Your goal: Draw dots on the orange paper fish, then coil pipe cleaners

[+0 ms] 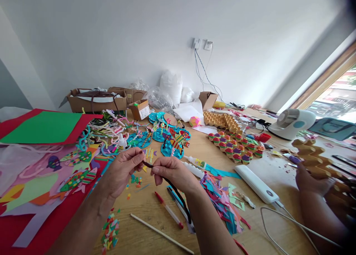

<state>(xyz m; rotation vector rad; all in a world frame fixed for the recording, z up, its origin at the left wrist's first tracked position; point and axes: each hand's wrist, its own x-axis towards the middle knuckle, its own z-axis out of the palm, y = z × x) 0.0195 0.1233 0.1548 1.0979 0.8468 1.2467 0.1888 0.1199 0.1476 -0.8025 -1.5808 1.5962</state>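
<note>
A dark brown, fuzzy-looking strip (178,193) is stretched between my two hands over the middle of the wooden table. My left hand (122,171) pinches its end between thumb and finger. Just to the right, my right hand (172,171) grips it a short way along, and the rest hangs down under my right wrist. Below my hands lie a red pen (168,209), a blue pen (178,201) and a pale wooden stick (161,233). Blue discs with paper fish (178,140) lie beyond my hands.
Coloured paper sheets (44,127) cover the left side. Glue bottles (194,169), paper strips (219,199), a white power bank (258,184) and painted egg cartons (236,145) lie right. Another person's hand (313,180) holds an egg carton (314,158) near a fan (292,121). Boxes (97,103) stand behind.
</note>
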